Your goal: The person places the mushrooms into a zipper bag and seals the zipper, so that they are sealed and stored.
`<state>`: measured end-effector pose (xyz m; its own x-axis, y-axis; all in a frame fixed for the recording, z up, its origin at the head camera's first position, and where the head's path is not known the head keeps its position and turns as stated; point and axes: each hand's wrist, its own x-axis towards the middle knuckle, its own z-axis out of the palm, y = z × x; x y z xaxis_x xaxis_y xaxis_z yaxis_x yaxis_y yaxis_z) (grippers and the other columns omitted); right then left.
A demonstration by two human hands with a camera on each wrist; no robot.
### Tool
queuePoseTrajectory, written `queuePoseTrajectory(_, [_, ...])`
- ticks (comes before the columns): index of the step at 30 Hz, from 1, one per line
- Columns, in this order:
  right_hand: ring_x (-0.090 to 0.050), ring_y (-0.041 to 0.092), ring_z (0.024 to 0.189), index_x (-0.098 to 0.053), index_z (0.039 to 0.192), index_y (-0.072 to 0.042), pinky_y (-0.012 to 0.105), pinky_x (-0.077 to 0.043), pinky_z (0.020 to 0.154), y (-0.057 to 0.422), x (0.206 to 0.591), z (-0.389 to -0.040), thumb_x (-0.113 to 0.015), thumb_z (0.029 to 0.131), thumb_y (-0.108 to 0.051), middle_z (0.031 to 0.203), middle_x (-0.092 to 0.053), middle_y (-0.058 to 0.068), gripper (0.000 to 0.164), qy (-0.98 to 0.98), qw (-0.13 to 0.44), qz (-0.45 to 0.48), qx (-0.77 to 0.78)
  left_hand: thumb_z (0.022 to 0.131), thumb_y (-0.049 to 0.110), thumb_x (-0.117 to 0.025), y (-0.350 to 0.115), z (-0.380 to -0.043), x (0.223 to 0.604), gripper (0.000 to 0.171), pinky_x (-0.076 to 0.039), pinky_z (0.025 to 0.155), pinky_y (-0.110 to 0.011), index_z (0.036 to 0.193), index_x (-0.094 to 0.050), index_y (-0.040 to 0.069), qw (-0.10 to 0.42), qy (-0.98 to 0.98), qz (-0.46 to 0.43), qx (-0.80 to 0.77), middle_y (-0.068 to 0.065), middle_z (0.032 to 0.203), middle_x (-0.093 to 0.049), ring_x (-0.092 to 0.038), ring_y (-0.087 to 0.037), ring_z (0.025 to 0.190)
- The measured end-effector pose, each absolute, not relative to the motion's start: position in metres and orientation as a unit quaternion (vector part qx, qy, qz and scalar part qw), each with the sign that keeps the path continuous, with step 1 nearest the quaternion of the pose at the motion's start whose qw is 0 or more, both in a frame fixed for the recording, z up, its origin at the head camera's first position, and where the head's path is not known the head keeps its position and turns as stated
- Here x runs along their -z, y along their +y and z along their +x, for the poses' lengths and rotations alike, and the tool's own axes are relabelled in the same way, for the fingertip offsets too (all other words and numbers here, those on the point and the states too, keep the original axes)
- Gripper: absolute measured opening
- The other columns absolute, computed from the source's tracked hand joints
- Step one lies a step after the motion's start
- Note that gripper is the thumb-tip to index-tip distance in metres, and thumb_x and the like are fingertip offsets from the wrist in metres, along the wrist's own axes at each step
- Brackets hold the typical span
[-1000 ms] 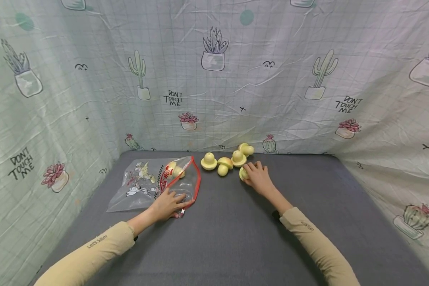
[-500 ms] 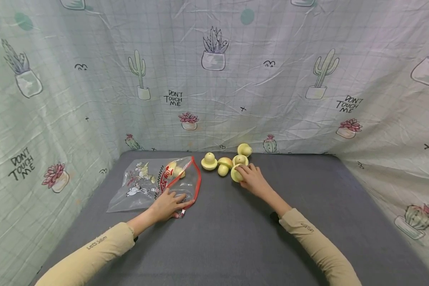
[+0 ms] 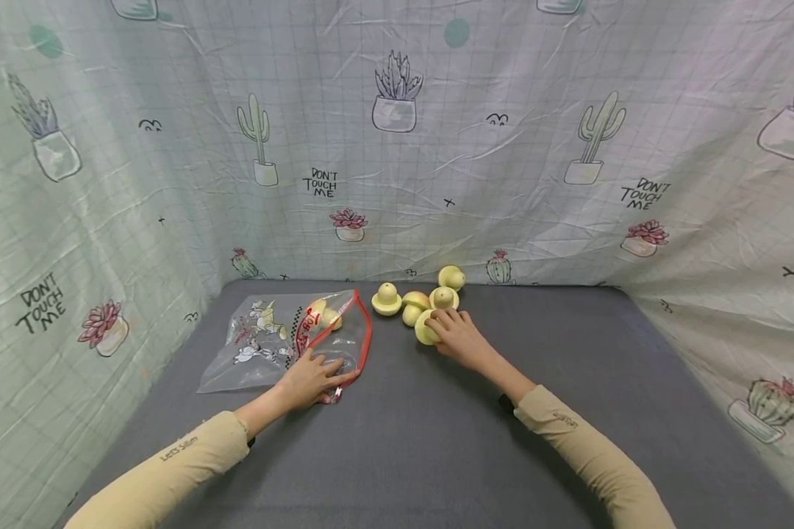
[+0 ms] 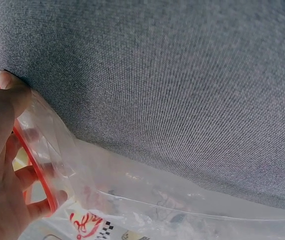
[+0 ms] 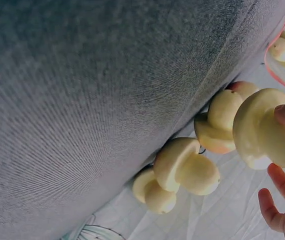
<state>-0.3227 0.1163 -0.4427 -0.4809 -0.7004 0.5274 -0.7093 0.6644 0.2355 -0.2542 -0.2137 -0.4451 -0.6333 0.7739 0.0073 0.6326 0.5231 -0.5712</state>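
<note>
Just right of centre, the right hand [image 3: 462, 339] is gripping one mushroom [image 3: 426, 328] between thumb and fingers. Change: over the last second it's been sliding left past the loose mushrooms [image 3: 387, 301], so the gripped one is now sitting closer to the clear bag [image 3: 265, 345], but not inside yet. Four loose ones are lying just beyond it. Further left, the left hand [image 3: 309, 378] is spreading its fingers at the bag's red-edged mouth, not clenching; another mushroom is lying inside.
</note>
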Motion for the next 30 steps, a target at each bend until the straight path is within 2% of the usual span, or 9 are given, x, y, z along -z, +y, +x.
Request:
queuePoseTrajectory(8, [-0.047, 0.020, 0.093, -0.054, 0.110, -0.014, 0.035, -0.038, 0.068, 0.111, 0.443, -0.323, -0.071, 0.072, -0.023, 0.110, -0.055, 0.002, 0.043, -0.841, 0.330, 0.429, 0.008, 0.077, 0.055, -0.051, -0.214, -0.253, 0.446, 0.061, -0.042, 0.079, -0.043, 0.133, -0.040, 0.033, 0.136, -0.861, -0.409, -0.270, 0.002, 0.122, -0.054, -0.057, -0.022, 0.091])
queuePoseTrajectory(21, [-0.050, 0.022, 0.091, -0.053, 0.111, -0.012, 0.035, -0.036, 0.069, 0.088, 0.441, -0.327, -0.069, 0.072, -0.021, 0.107, -0.056, 0.003, 0.043, -0.839, 0.319, 0.440, -0.010, 0.075, 0.055, -0.052, -0.214, -0.253, 0.445, 0.062, -0.042, 0.076, -0.042, 0.133, -0.041, 0.033, 0.145, -0.859, -0.410, -0.270, 0.002, 0.121, -0.055, -0.057, -0.022, 0.088])
queuePoseTrajectory(30, [-0.049, 0.024, 0.092, -0.052, 0.108, -0.008, 0.039, -0.042, 0.077, 0.069, 0.439, -0.330, -0.068, 0.071, -0.017, 0.108, -0.052, 0.007, 0.041, -0.846, 0.300, 0.440, -0.035, 0.076, 0.056, -0.051, -0.213, -0.252, 0.442, 0.062, -0.042, 0.076, -0.040, 0.133, -0.040, 0.034, 0.138, -0.859, -0.406, -0.281, 0.003, 0.121, -0.055, -0.057, -0.021, 0.088])
